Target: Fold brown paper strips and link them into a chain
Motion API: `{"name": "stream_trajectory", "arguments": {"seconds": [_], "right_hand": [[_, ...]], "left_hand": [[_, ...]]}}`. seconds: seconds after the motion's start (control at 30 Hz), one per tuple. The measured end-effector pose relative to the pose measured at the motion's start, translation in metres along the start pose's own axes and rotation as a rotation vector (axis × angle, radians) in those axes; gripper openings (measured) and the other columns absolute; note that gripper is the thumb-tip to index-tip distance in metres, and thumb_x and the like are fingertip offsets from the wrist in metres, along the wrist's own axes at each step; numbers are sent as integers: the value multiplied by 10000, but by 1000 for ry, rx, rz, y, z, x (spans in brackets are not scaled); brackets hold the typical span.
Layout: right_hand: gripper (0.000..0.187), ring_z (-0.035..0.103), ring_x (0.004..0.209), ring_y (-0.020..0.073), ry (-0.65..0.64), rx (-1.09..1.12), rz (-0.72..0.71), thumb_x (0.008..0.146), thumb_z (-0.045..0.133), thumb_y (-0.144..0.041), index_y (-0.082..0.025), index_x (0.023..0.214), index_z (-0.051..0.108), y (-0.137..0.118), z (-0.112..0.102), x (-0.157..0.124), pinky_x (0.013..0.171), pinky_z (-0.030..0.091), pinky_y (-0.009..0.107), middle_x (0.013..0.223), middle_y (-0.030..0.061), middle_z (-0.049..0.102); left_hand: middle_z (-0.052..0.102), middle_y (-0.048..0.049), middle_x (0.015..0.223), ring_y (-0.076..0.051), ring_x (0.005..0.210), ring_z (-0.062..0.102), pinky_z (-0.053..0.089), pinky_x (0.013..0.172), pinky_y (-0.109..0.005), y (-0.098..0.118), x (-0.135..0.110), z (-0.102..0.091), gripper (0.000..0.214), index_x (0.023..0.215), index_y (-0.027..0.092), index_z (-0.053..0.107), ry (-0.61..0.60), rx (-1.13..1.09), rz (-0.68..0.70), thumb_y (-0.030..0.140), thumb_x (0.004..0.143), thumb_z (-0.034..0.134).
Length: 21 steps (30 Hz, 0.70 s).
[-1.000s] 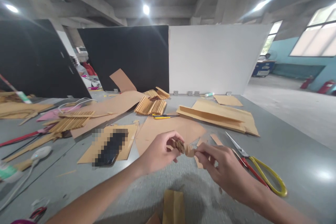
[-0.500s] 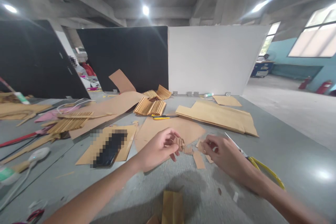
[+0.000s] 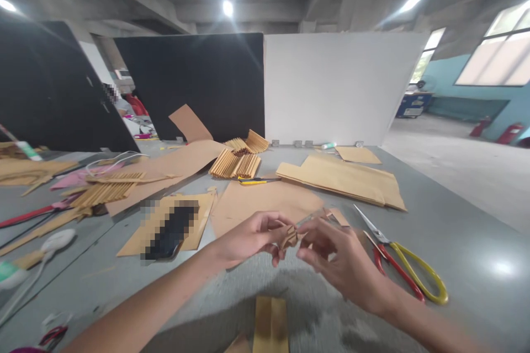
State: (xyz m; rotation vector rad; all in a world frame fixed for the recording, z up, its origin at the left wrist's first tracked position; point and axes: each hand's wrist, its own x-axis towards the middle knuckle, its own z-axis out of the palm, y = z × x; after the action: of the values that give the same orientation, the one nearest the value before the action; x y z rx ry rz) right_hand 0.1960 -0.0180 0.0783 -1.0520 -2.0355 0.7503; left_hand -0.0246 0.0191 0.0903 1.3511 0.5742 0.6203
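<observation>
A small piece of folded brown paper (image 3: 289, 238) is held up above the grey table, near the middle of the view. The fingers of my left hand (image 3: 244, 240) are closed on its left side. My right hand (image 3: 343, 256) has curled fingers that meet the paper's right edge; its fingertips partly hide the contact. Small brown paper pieces (image 3: 338, 216) lie behind my right hand, mostly covered by it. Beneath both hands, toward the front, stretches a creased kraft paper strip (image 3: 271, 325). Scissors (image 3: 384, 241) with red and yellow handles lie right of my right hand.
A large brown sheet (image 3: 256, 198) lies behind my hands, with a yellow utility knife (image 3: 253, 181) at its far edge. Pleated paper stacks (image 3: 236, 165) sit beyond. A phone (image 3: 169, 240) rests at left, folded kraft paper (image 3: 348, 179) at right. Upright panels (image 3: 339, 88) border the table's back.
My right hand has moved left from the loose paper pieces to the folded paper in my left hand. The scissors, partly covered before, now show more fully.
</observation>
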Motion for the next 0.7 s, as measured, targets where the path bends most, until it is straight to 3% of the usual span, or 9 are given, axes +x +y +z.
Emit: {"name": "stream_trajectory", "arguments": {"seconds": [0.2, 0.4, 0.47, 0.57, 0.7], "right_hand": [[97, 538, 552, 104, 16, 38, -70, 1018, 505, -238, -218, 1005, 599, -4, 11, -4, 512, 438, 208, 686, -33, 638], [179, 588, 603, 157, 111, -544, -403, 1016, 438, -108, -151, 1098, 591, 7, 13, -10, 534, 456, 278, 760, 30, 655], [224, 605, 636, 189, 88, -752, -477, 979, 421, -39, -133, 1076, 600, 7, 15, -13, 531, 473, 307, 816, 69, 664], [273, 650, 780, 248, 24, -913, -464, 926, 452, -2, -130, 1107, 612, 3, 16, -17, 525, 507, 321, 998, 139, 674], [277, 659, 866, 254, -87, -791, -368, 911, 510, -8, -166, 1110, 619, -2, 13, -17, 604, 568, 328, 1046, 117, 663]], "left_hand": [[625, -49, 796, -133, 638, 604, 524, 594, -278, -1, 0, 9, 328, 1025, 130, 670, 22, -13, -27, 441, 922, 685], [593, -17, 733, -111, 578, 553, 461, 519, -242, -3, 4, 8, 369, 973, 109, 703, 39, -32, -107, 462, 870, 727], [600, -19, 744, -107, 573, 547, 448, 511, -237, -7, 5, 8, 366, 949, 111, 708, 36, -21, -102, 465, 863, 729], [600, -19, 728, -108, 562, 541, 435, 500, -235, -12, 6, 9, 387, 939, 107, 715, 38, -5, -108, 485, 858, 723], [576, -13, 719, -111, 571, 535, 428, 495, -231, -16, 7, 9, 395, 939, 104, 715, 34, -18, -129, 488, 850, 729]]}}
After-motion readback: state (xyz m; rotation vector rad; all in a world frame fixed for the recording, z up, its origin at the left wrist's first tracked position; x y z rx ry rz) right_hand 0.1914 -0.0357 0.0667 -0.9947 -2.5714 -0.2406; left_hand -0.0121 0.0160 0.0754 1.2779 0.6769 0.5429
